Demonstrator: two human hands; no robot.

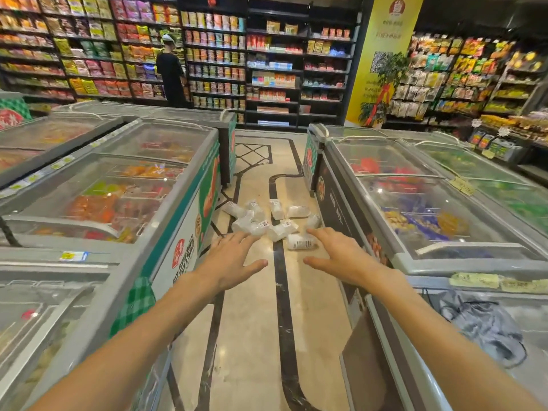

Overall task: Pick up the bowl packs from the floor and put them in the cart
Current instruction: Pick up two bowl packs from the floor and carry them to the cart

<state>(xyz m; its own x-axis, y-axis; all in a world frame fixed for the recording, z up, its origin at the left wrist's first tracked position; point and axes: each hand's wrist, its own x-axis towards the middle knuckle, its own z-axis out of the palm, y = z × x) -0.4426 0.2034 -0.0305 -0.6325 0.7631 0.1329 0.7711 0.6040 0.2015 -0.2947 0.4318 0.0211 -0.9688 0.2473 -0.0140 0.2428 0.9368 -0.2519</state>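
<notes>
Several white plastic-wrapped bowl packs (271,222) lie scattered on the tiled aisle floor between two rows of freezers. One pack (301,241) lies nearest, just left of my right hand's fingers. My left hand (231,259) is stretched forward, palm down, fingers apart, holding nothing, its fingertips short of the pile. My right hand (338,256) reaches out the same way, spread and empty. Both hands are well above the floor. No cart is in view.
Glass-topped chest freezers flank the aisle on the left (127,185) and on the right (415,197). A person in black (170,72) stands at the far shelves. Stocked shelves (272,63) close the aisle's end. A yellow banner (382,54) hangs beside them.
</notes>
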